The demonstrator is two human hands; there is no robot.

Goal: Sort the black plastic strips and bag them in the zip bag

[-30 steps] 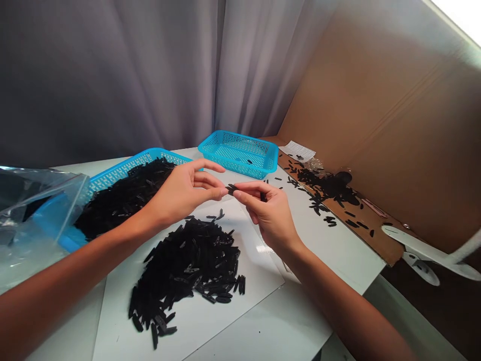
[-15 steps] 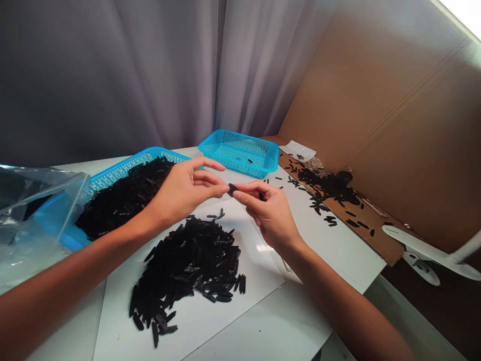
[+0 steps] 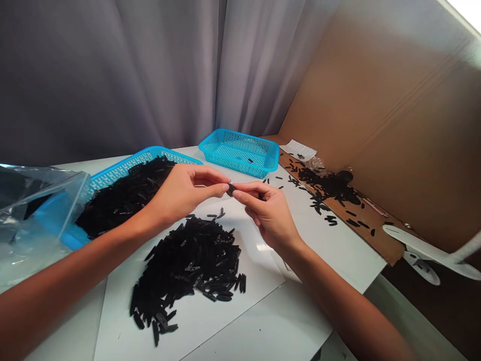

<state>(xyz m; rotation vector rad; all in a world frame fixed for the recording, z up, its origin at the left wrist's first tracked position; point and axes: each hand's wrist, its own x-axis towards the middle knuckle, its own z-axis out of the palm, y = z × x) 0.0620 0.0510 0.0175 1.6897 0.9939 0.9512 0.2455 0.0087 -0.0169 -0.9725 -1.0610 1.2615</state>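
Between the fingertips of both hands is a small black piece (image 3: 230, 189), partly covered. My left hand (image 3: 188, 189) pinches its left side, fingers together. My right hand (image 3: 268, 208) grips the right side with thumb and index finger; another dark piece shows within its curled fingers. Below the hands, a heap of black pieces (image 3: 191, 260) lies on a white sheet (image 3: 240, 321). At the left, a blue basket (image 3: 112, 168) holds many more black pieces.
A second blue basket (image 3: 240, 163) at the back has a dark piece inside. Scattered black pieces (image 3: 326, 185) lie by the cardboard wall (image 3: 376, 100), near a gridded paper (image 3: 298, 150). A clear plastic bag (image 3: 33, 225) is at the left; a white bracket (image 3: 424, 245) juts in at right.
The raised fingers of my left hand have come down and closed toward the small black piece. My right hand has stayed nearly still.
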